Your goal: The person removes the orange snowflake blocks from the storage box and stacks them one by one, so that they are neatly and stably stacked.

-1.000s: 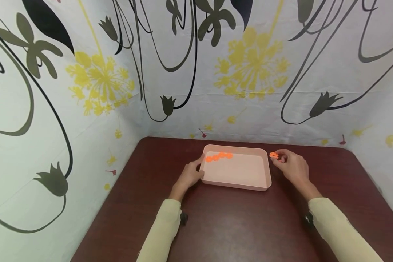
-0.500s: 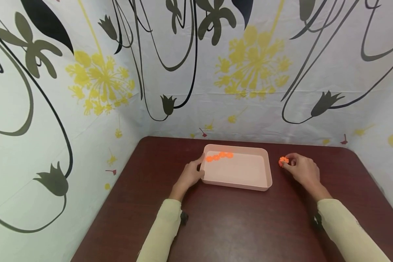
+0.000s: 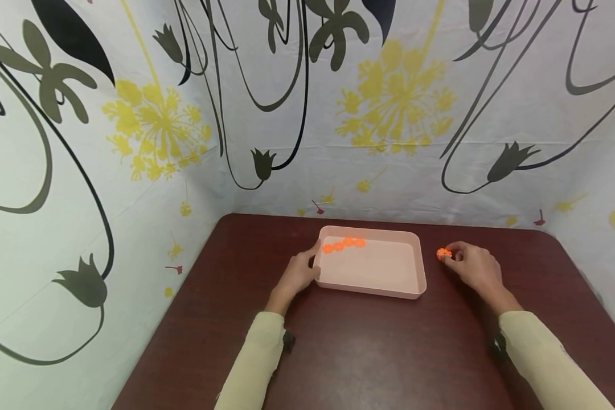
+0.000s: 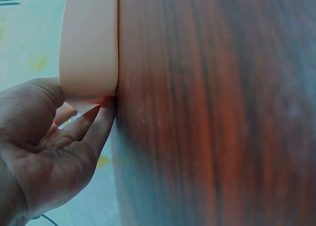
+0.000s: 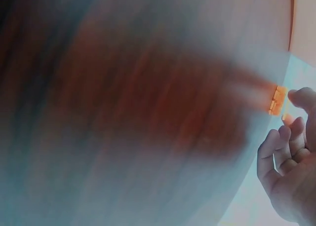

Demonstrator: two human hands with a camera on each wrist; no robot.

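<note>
A shallow pink tray lies on the table. Four-finger side and thumb of my left hand hold its left end; the left wrist view shows the thumb and fingertips against the end wall of the tray. Right of the tray, my right hand pinches an orange flower-shaped plastic piece at the tabletop. In the right wrist view the orange piece looks layered, and whether it is more than one is unclear. Inside the tray, a row of orange pieces runs along its back left part.
The dark reddish-brown table has rounded back corners. Patterned cloth hangs close behind it and along the left. Both forearms wear pale sleeves with a dark device at each wrist.
My right hand has moved right and slightly toward me, away from the tray, with the orange piece lowered to the table; over the last half second it barely moves. My left hand stays.
</note>
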